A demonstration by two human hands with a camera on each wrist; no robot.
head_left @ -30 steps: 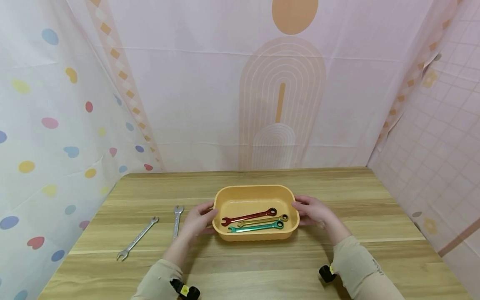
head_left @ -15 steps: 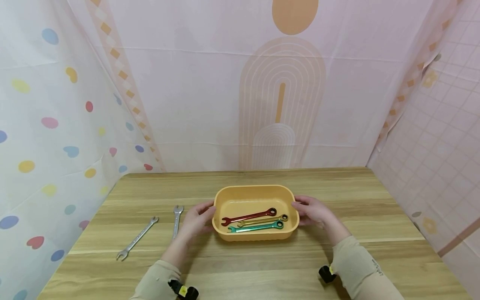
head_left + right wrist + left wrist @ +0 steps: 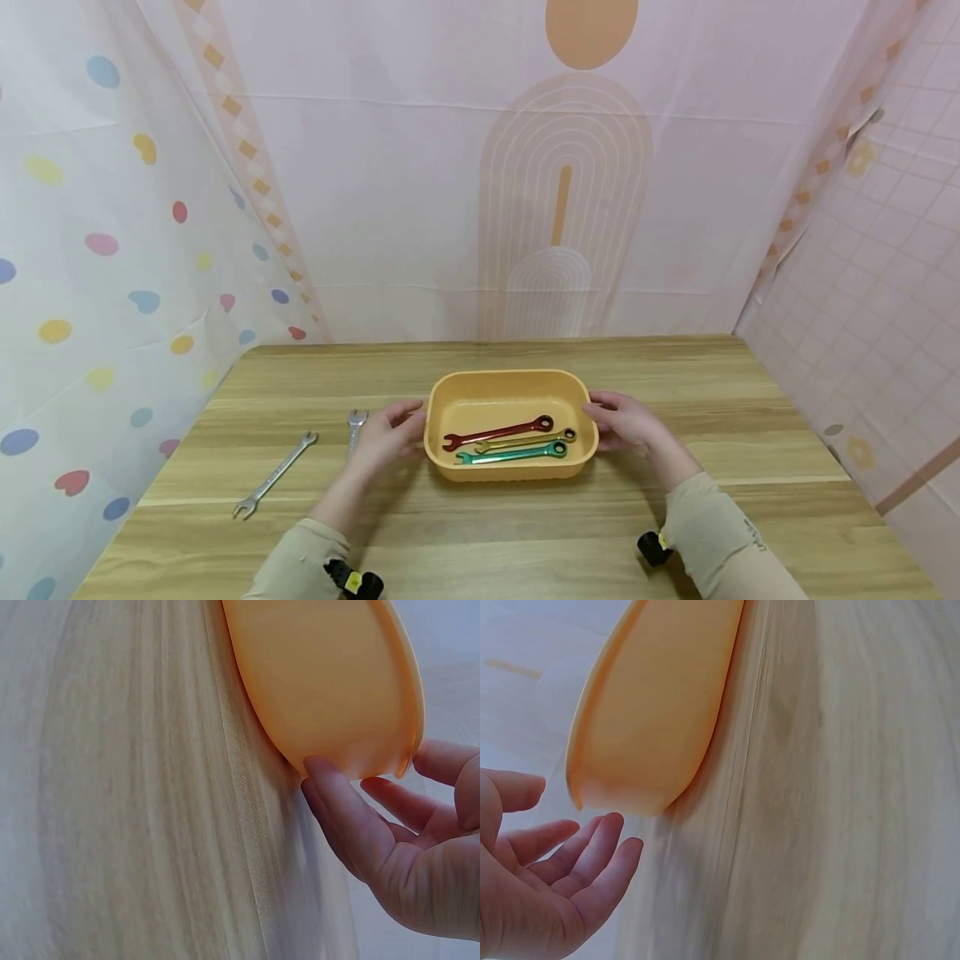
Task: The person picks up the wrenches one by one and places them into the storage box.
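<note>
Hands flank an orange tray (image 3: 450, 387) at mid-table: the right hand (image 3: 626, 423) touches its end wall with relaxed fingers (image 3: 337, 814), apparently not gripping, while the left hand (image 3: 390, 433) hangs open just beside the other end (no contact). Three coloured wrenches (image 3: 510, 442) lie inside; two silver wrenches (image 3: 300, 458) rest left.

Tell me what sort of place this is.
Likely a staged recording booth, not a workshop: patterned fabric backdrop on three sides, a wooden table, and an orange tray of coloured wrenches between two hands.
</note>
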